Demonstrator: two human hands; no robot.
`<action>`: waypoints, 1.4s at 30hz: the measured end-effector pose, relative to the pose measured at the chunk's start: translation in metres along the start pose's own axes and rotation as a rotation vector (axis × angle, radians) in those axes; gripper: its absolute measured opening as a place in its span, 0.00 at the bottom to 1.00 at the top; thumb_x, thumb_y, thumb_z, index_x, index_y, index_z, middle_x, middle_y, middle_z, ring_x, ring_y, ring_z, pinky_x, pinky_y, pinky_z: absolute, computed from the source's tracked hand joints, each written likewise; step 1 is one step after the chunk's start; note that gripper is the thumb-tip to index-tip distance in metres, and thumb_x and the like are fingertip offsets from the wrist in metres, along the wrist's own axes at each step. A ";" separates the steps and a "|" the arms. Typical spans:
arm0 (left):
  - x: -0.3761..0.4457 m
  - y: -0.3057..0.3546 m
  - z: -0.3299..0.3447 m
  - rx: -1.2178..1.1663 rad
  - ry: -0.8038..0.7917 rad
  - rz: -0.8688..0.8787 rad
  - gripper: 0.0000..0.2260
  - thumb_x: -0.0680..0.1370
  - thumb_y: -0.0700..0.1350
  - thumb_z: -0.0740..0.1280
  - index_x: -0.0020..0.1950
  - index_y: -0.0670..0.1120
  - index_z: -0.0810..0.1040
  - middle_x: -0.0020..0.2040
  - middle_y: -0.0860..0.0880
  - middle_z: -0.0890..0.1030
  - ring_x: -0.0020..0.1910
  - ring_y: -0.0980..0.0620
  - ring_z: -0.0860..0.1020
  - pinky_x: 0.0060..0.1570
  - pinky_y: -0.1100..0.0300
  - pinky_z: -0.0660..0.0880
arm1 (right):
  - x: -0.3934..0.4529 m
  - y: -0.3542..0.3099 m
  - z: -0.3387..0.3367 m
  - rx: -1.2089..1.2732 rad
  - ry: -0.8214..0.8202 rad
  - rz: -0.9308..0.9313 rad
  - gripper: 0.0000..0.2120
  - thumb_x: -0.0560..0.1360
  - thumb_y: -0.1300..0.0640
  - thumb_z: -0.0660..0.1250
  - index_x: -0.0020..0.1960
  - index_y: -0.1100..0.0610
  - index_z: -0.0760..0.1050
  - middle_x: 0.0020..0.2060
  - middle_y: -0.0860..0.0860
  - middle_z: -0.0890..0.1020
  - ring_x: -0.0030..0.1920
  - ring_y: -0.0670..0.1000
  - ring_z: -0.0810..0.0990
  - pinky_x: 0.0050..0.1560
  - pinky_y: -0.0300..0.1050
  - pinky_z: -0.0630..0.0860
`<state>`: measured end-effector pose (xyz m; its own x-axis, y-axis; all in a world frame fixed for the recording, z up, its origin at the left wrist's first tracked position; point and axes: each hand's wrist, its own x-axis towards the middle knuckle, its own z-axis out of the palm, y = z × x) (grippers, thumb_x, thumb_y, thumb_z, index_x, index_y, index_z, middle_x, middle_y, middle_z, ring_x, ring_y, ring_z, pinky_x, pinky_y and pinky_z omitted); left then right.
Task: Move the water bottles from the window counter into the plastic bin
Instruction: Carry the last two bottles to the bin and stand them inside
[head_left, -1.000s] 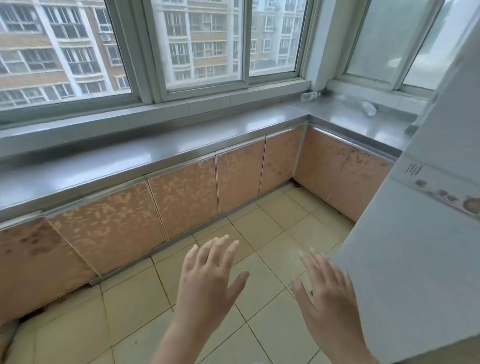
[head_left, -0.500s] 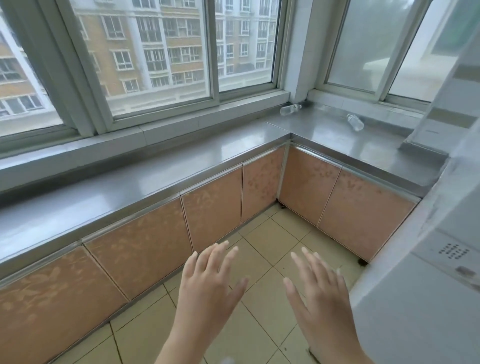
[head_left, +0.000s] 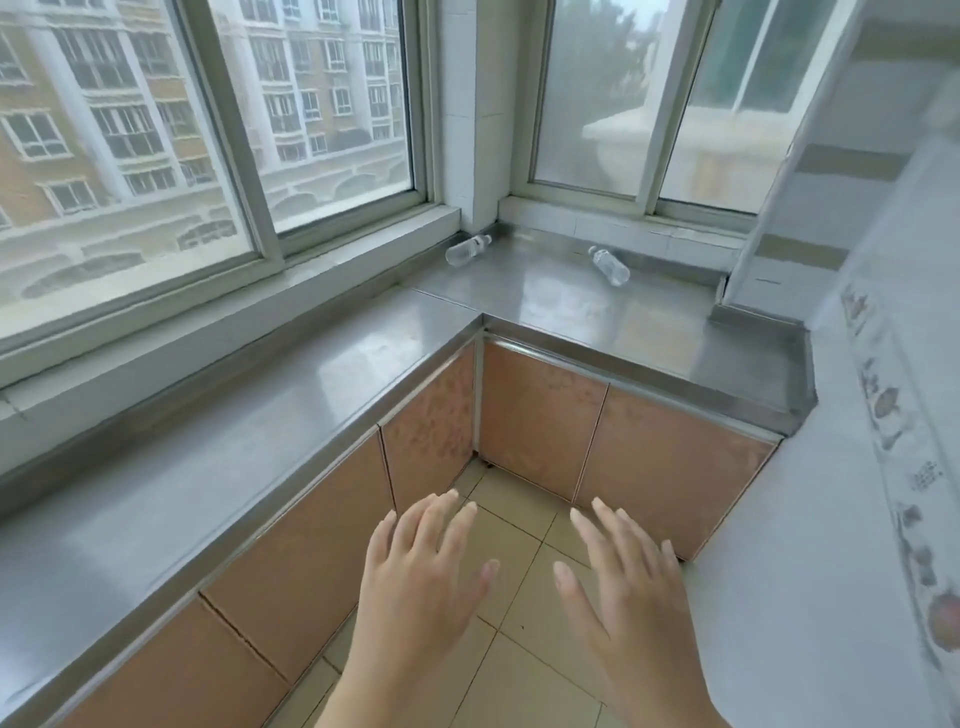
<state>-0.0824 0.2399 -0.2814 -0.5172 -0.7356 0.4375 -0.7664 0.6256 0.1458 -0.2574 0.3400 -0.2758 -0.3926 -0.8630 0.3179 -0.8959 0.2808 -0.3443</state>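
Two clear water bottles lie on their sides on the steel window counter (head_left: 322, 374). One bottle (head_left: 467, 250) rests in the far corner against the window ledge. The other bottle (head_left: 609, 266) lies further right, under the frosted window. My left hand (head_left: 415, 587) and my right hand (head_left: 628, 597) hover low in front of me over the tiled floor, fingers spread, holding nothing, well short of both bottles. No plastic bin is in view.
The L-shaped counter runs along the left wall and turns right at the corner, with orange cabinet doors (head_left: 540, 421) below. A tall white appliance (head_left: 852, 519) stands close on my right. Beige floor tiles (head_left: 519, 670) lie between the cabinets and the appliance.
The view has turned right and moved closer to the corner, so both bottles look larger and nearer the centre. Both hands stay open in front of me.
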 end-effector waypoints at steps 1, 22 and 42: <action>0.020 -0.002 0.009 -0.008 -0.001 0.015 0.24 0.75 0.61 0.59 0.61 0.48 0.83 0.61 0.50 0.82 0.60 0.48 0.81 0.63 0.50 0.63 | 0.016 0.005 0.006 -0.004 0.002 0.018 0.30 0.78 0.37 0.41 0.67 0.49 0.72 0.68 0.50 0.74 0.69 0.50 0.65 0.67 0.62 0.63; 0.396 -0.014 0.192 -0.021 -0.105 -0.006 0.23 0.77 0.61 0.58 0.64 0.51 0.80 0.65 0.52 0.80 0.65 0.51 0.77 0.64 0.47 0.72 | 0.399 0.141 0.093 -0.033 -0.093 0.039 0.32 0.77 0.35 0.38 0.72 0.45 0.64 0.74 0.46 0.65 0.74 0.48 0.59 0.73 0.50 0.44; 0.730 -0.064 0.374 -0.065 -0.151 0.160 0.23 0.76 0.59 0.59 0.62 0.48 0.80 0.62 0.48 0.81 0.61 0.46 0.80 0.61 0.44 0.75 | 0.718 0.230 0.198 -0.091 -0.113 0.236 0.27 0.76 0.40 0.49 0.69 0.50 0.69 0.70 0.51 0.70 0.71 0.54 0.65 0.70 0.63 0.60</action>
<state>-0.5531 -0.4345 -0.3027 -0.6854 -0.6528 0.3227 -0.6461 0.7496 0.1441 -0.7044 -0.2978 -0.3015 -0.5714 -0.8093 0.1362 -0.7995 0.5116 -0.3146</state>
